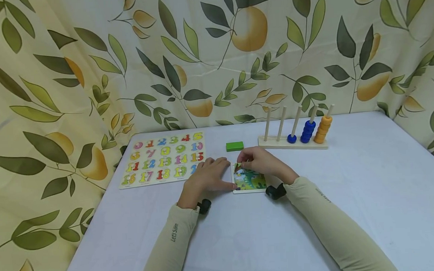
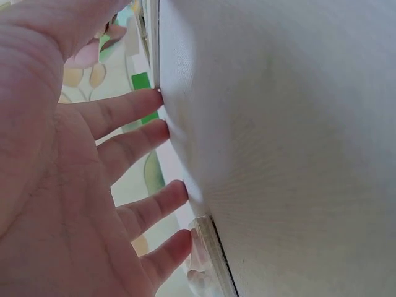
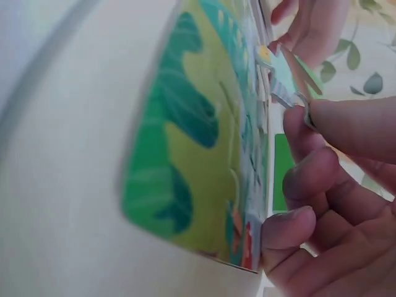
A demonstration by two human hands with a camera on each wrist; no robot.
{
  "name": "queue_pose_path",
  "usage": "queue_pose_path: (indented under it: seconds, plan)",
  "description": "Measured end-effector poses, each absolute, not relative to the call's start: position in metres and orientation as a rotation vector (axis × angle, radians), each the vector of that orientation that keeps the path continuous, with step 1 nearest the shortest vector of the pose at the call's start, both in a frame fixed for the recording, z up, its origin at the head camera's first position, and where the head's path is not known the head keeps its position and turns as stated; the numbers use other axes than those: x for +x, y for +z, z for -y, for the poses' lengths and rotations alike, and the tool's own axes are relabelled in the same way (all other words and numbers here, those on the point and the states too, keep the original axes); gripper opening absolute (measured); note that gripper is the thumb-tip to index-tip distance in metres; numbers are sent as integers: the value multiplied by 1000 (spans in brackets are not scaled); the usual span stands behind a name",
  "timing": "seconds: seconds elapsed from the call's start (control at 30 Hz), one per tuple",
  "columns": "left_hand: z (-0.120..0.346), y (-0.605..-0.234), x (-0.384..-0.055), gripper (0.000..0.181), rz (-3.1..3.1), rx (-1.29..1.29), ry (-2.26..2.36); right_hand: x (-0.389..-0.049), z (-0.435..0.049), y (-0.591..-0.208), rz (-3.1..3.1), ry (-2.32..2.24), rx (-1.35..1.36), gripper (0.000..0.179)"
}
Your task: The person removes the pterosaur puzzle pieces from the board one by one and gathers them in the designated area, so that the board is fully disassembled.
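Note:
A small jigsaw puzzle [image 1: 251,183] with a green dinosaur picture lies on the white-covered table in front of me. My right hand [image 1: 261,161] is over its far edge and pinches a jigsaw piece [image 3: 286,83] between thumb and index finger. That piece stands tilted up from the picture, its knobbed edge showing in the right wrist view. To the left, my left hand [image 1: 210,177] is spread palm down, with the thumb at the puzzle's left edge. Its other fingertips [image 2: 176,193] reach the tabletop, close to the number board.
A number board [image 1: 169,180] with colourful digits lies on the left. Behind the puzzle is a green block [image 1: 234,146]. At the back right stands a wooden peg rack [image 1: 275,144] with blue beads [image 1: 307,132] and orange beads [image 1: 323,129]. A leaf-patterned curtain [image 1: 218,70] hangs behind.

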State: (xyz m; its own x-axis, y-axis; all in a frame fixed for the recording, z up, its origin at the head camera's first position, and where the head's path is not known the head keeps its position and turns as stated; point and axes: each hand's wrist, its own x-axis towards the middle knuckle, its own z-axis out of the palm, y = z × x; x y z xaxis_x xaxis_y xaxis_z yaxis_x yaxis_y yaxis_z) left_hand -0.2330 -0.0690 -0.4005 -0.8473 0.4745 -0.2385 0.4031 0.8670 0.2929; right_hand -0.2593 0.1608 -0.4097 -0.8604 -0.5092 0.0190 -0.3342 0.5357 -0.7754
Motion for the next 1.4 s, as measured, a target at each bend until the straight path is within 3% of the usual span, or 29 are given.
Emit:
queue_pose_path:
  seconds: [0.37, 0.7, 1.4]
  plan:
    - [67, -399, -232, 91, -2719, 649, 360, -251, -176, -410, -2635, -1293, -536, 8]
    - [68, -402, -230, 109, -2693, 607, 326, -249, -209, -402, -2711, -1297, -434, 8]
    - [66, -399, -230, 106, -2690, 618, 300, -255, -260, -401, -2732, -1144, -344, 12]
